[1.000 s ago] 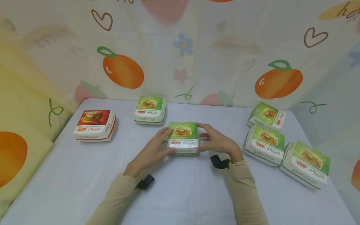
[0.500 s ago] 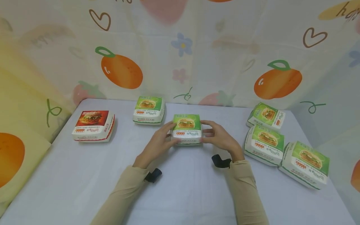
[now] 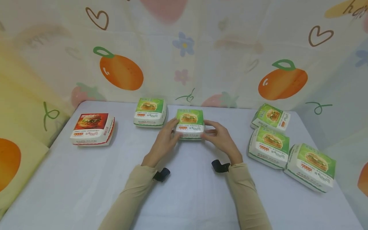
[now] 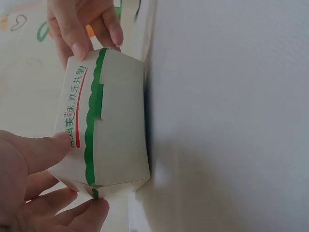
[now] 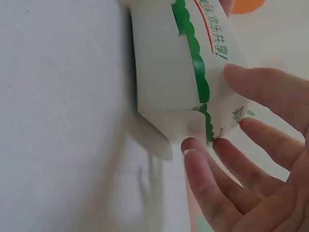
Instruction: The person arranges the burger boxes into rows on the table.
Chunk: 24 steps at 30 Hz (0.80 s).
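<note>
Head view: green burger box (image 3: 189,124) on the bench (image 3: 184,191), just right of a second green box (image 3: 150,112), gripped at both sides by left hand (image 3: 164,140) and right hand (image 3: 219,138). Keep pressure even, base flat.

Left wrist view: thumb (image 4: 46,150) on the lid, closure tab visible, unseen from above.

Right wrist view: fingertips (image 5: 193,147) at the lower corner, base touching the bench.

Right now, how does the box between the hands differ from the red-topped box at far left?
The held box has a green lid; the red box has a red one. The held box sits mid-table with the left hand and right hand on its sides; the red box lies untouched near the left edge. Both are closed white burger cartons showing a burger photo.
</note>
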Motion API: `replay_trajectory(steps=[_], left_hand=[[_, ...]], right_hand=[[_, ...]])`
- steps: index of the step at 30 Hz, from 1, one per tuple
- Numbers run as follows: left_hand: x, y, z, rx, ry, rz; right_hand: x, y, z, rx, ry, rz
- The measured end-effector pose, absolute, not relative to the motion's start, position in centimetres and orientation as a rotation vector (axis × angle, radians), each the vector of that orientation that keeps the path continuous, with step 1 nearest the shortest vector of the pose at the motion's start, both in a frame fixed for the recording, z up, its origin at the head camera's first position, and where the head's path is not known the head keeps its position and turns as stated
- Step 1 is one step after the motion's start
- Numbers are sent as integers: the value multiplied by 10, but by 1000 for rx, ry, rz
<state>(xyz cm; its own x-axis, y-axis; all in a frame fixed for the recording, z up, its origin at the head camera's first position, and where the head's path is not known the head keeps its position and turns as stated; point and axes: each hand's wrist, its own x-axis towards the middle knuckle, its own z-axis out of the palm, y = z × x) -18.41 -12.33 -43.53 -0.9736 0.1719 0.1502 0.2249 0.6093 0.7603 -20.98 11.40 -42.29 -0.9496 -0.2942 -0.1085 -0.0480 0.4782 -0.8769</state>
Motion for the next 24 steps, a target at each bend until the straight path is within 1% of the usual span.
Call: replay_trajectory(steps=[16, 24], left_hand=[[-197, -119, -437, -346, -2779, -1334], [-202, -115, -444, -237, -2680, -1307]], right_hand=[[-210, 100, -433, -172, 2551, -1603], [-212, 95, -439, -176, 2531, -1685]])
